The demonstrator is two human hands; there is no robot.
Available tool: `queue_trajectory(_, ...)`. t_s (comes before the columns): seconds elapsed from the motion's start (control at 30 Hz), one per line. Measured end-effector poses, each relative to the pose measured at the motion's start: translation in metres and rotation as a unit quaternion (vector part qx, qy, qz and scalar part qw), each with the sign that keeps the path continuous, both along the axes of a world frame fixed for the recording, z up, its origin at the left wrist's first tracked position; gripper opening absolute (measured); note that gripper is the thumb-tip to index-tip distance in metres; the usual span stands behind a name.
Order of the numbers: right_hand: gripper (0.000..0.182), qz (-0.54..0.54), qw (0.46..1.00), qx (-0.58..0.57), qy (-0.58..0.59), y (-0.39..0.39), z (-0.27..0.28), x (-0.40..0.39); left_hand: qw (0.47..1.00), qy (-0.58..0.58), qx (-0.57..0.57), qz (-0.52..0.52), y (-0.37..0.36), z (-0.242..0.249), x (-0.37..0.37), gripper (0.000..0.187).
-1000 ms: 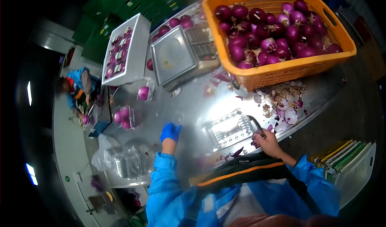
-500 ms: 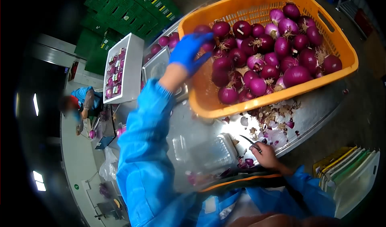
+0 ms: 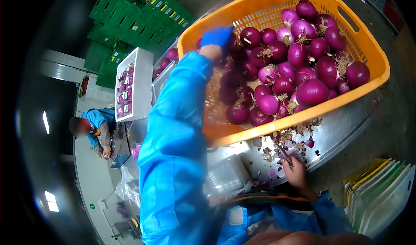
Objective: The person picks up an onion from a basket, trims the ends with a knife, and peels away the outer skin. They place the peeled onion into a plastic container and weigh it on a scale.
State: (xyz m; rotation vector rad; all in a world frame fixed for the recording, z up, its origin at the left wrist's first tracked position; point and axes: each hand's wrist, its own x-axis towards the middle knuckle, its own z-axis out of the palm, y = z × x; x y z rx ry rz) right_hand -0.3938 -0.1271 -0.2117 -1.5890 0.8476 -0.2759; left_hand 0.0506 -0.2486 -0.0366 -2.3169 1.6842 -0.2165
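Note:
My left hand (image 3: pixel 217 37), in a blue glove, reaches into the orange plastic crate (image 3: pixel 381 73) at its left end, by several red onions (image 3: pixel 298 54). The glove's back faces me and its fingers are mostly hidden, so I cannot see whether they hold an onion. My right hand (image 3: pixel 296 172), bare, is closed around a small knife (image 3: pixel 284 155) in front of the crate. The blade points up and left over onion skins and trimmings (image 3: pixel 299 134) on the metal table (image 3: pixel 336 134).
A transparent plastic tray (image 3: pixel 227 175) lies left of my right hand. Beyond my left arm stands a white foam box (image 3: pixel 143 82) of packed onions. Green crates (image 3: pixel 138 17) are stacked behind. A co-worker (image 3: pixel 97 125) bends over a far-left bench. Coloured boards (image 3: pixel 379 193) stand at right.
My left hand has moved from the crate's left rim deeper inside, among the onions. My right hand has shifted slightly, still holding the knife. The view has moved a little.

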Motion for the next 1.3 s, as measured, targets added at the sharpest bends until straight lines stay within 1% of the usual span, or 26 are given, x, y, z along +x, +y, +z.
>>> queue_trajectory(0.03, 0.017, -0.002, 1.000, -0.029, -0.003, 0.002, -0.005, 0.000, 0.993, 0.084, -0.083, -0.007, 0.011, -0.003, 0.003, 0.061)
queue_trajectory(0.1, 0.017, -0.019, 1.000, -0.011, -0.003, 0.005, -0.002, 0.001, 0.937, 0.246, -0.245, -0.018, 0.037, -0.014, 0.012, 0.075)
queue_trajectory(0.13, 0.019, -0.015, 0.999, -0.028, -0.007, 0.004, -0.001, 0.003, 0.857, 0.448, -0.249, 0.054, 0.047, -0.002, -0.002, 0.088)
queue_trajectory(0.17, 0.020, -0.035, 0.997, -0.044, -0.045, 0.002, 0.007, 0.005, 0.815, 0.520, -0.252, 0.038, 0.061, 0.009, -0.019, 0.085)
queue_trajectory(0.23, 0.022, -0.041, 0.994, -0.057, -0.089, -0.005, 0.019, 0.011, 0.739, 0.622, -0.255, 0.045, 0.093, 0.044, -0.074, 0.082)
queue_trajectory(0.3, 0.022, -0.048, 0.989, -0.035, -0.133, -0.016, 0.064, 0.021, 0.696, 0.671, -0.252, 0.048, 0.128, 0.067, -0.123, 0.078)
queue_trajectory(0.37, 0.022, -0.071, 0.955, -0.182, -0.222, -0.020, 0.112, 0.029, 0.671, 0.696, -0.251, 0.036, 0.158, 0.076, -0.159, 0.082)
queue_trajectory(0.43, 0.025, -0.056, 0.919, -0.295, -0.255, -0.022, 0.141, 0.031, 0.718, 0.642, -0.266, -0.040, 0.186, 0.072, -0.186, 0.086)
queue_trajectory(0.47, 0.030, -0.045, 0.907, -0.344, -0.239, -0.018, 0.152, 0.031, 0.747, 0.596, -0.288, -0.070, 0.198, 0.055, -0.192, 0.090)
queue_trajectory(0.5, 0.036, -0.036, 0.891, -0.393, -0.222, -0.012, 0.162, 0.030, 0.786, 0.545, -0.280, -0.086, 0.211, 0.052, -0.204, 0.091)
queue_trajectory(0.53, 0.042, -0.022, 0.889, -0.415, -0.191, -0.004, 0.171, 0.027, 0.743, 0.608, -0.276, -0.049, 0.223, 0.049, -0.219, 0.091)
queue_trajectory(0.57, 0.042, -0.031, 0.862, -0.475, -0.178, 0.004, 0.168, 0.029, 0.695, 0.665, -0.272, -0.011, 0.232, 0.047, -0.232, 0.092)
queue_trajectory(0.6, 0.040, -0.020, 0.855, -0.495, -0.152, 0.011, 0.169, 0.028, 0.707, 0.653, -0.270, -0.017, 0.241, 0.038, -0.236, 0.093)
queue_trajectory(0.63, 0.039, -0.007, 0.848, -0.514, -0.127, 0.017, 0.168, 0.027, 0.698, 0.667, -0.261, -0.001, 0.251, 0.029, -0.240, 0.093)
queue_trajectory(0.73, 0.035, 0.013, 0.828, -0.549, -0.113, 0.029, 0.159, 0.027, 0.663, 0.708, -0.239, 0.056, 0.276, 0.013, -0.250, 0.091)
queue_trajectory(0.83, 0.034, 0.041, 0.818, -0.566, -0.094, 0.036, 0.149, 0.025, 0.704, 0.672, -0.226, 0.033, 0.294, 0.001, -0.253, 0.090)
queue_trajectory(0.87, 0.031, 0.041, 0.811, -0.575, -0.099, 0.037, 0.142, 0.025, 0.691, 0.684, -0.231, 0.031, 0.299, -0.005, -0.255, 0.088)
queue_trajectory(0.97, 0.027, 0.041, 0.810, -0.578, -0.084, 0.032, 0.108, 0.022, 0.655, 0.727, -0.198, 0.054, 0.309, -0.002, -0.261, 0.087)
queue_trajectory(1.0, 0.027, 0.046, 0.821, -0.568, -0.036, 0.021, 0.082, 0.019, 0.653, 0.733, -0.193, 0.004, 0.316, -0.012, -0.256, 0.086)
queue_trajectory(1.03, 0.031, 0.031, 0.855, -0.518, -0.014, 0.013, 0.067, 0.009, 0.663, 0.720, -0.207, -0.006, 0.319, -0.011, -0.256, 0.087)
queue_trajectory(1.1, 0.034, -0.021, 0.889, -0.456, -0.036, 0.019, 0.061, -0.002, 0.680, 0.689, -0.249, -0.024, 0.320, -0.011, -0.259, 0.087)
queue_trajectory(1.13, 0.035, -0.019, 0.910, -0.413, -0.042, 0.030, 0.061, -0.004, 0.671, 0.695, -0.256, 0.012, 0.320, -0.017, -0.256, 0.087)
queue_trajectory(1.17, 0.035, -0.027, 0.926, -0.374, -0.049, 0.037, 0.064, -0.002, 0.648, 0.722, -0.236, 0.060, 0.318, -0.015, -0.261, 0.087)
queue_trajectory(1.2, 0.035, -0.037, 0.939, -0.337, -0.057, 0.043, 0.073, 0.003, 0.645, 0.726, -0.232, 0.054, 0.317, -0.025, -0.258, 0.083)
queue_trajectory(1.23, 0.041, 0.002, 0.973, -0.227, -0.045, 0.049, 0.086, 0.004, 0.642, 0.730, -0.228, 0.053, 0.317, -0.033, -0.257, 0.078)
queue_trajectory(1.3, 0.051, 0.058, 0.973, -0.126, -0.186, 0.058, 0.106, 0.008, 0.474, 0.848, -0.189, 0.147, 0.316, -0.038, -0.257, 0.071)
